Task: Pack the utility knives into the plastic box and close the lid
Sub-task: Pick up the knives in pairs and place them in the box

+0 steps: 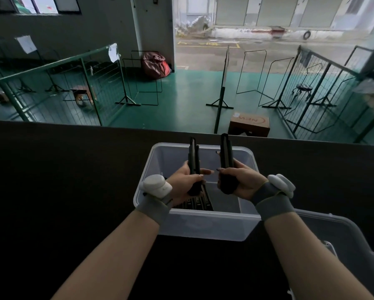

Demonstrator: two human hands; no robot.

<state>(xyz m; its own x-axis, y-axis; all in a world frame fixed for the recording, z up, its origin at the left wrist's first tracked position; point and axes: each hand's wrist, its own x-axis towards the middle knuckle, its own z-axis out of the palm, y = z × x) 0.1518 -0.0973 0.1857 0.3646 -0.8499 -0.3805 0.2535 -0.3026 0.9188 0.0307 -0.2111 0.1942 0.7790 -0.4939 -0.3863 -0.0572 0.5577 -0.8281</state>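
Note:
A clear plastic box (205, 226) stands open on the dark table in front of me. Both hands hover over it, each gripping a black utility knife pointing away from me. My left hand (188, 180) holds one utility knife (193, 156) above the box's left half. My right hand (240, 180) holds another utility knife (226, 156) above the right half. Several black knives (196, 202) lie side by side on the box floor at the left, partly hidden by my left hand. The clear lid (337, 245) lies on the table to the right of the box.
The dark table (73, 191) ends at a far edge just behind the box. Beyond it lies a green floor with metal fence panels (58, 83), stands, a cardboard box (250, 124) and a stool (304, 89). White trackers sit on grey bands on both wrists.

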